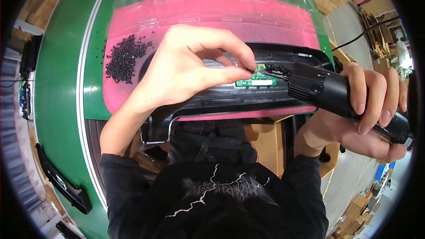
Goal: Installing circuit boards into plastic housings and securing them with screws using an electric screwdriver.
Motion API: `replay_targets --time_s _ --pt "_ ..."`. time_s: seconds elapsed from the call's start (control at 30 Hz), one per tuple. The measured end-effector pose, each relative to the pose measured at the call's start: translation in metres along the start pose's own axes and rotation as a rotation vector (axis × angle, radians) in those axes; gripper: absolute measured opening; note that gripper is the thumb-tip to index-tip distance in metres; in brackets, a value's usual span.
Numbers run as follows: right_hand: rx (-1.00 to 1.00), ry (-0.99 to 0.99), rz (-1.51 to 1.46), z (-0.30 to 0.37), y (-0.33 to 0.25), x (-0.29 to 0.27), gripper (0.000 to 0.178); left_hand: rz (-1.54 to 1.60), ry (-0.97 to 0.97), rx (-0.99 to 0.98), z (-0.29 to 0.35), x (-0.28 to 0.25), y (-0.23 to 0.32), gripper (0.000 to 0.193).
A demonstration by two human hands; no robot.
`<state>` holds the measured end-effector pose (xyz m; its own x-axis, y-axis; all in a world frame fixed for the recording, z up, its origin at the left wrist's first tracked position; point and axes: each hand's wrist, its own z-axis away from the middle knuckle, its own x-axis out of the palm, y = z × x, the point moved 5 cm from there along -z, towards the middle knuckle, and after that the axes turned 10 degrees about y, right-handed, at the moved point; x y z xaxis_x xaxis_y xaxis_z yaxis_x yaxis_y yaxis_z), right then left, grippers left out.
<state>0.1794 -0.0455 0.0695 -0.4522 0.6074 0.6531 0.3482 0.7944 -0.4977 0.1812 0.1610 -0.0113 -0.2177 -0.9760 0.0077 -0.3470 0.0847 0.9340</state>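
My right hand point(376, 97) is wrapped round a black electric screwdriver point(325, 89), which lies nearly level with its bit pointing left. My left hand point(195, 68) pinches a small black screw point(251, 70) between thumb and forefinger, at the tip of the bit. Just beneath the fingertips is a green circuit board point(256, 82), set inside a long black plastic housing point(217, 102). Behind the bit, a small heap of black screws point(276, 68) sits in the housing. The fingers partly hide the board's left end.
A larger pile of black screws point(126, 59) lies on the pink mat point(177, 11) at the left. Clear plastic sheeting point(212, 0) covers the far side. Another black housing point(64, 181) rests on the green table point(59, 88). An open cardboard box point(268, 144) is below the near edge.
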Motion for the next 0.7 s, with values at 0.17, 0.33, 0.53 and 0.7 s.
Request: replay_targets --time_s 0.17,0.33,0.53,0.7 --pt "-0.024 -0.032 0.021 -0.001 0.002 -0.006 0.042 0.145 0.034 -0.213 -0.003 0.006 -0.011 0.019" --pt "-0.026 -0.059 0.064 0.000 0.005 -0.013 0.047 0.108 0.003 -0.206 -0.007 0.008 -0.017 0.020" --pt "-0.028 -0.034 0.069 0.000 0.005 -0.021 0.048 0.105 -0.018 -0.264 -0.013 0.013 -0.028 0.019" --pt "-0.040 -0.006 0.073 0.001 0.007 -0.028 0.048 0.072 -0.032 -0.284 -0.018 0.017 -0.035 0.019"
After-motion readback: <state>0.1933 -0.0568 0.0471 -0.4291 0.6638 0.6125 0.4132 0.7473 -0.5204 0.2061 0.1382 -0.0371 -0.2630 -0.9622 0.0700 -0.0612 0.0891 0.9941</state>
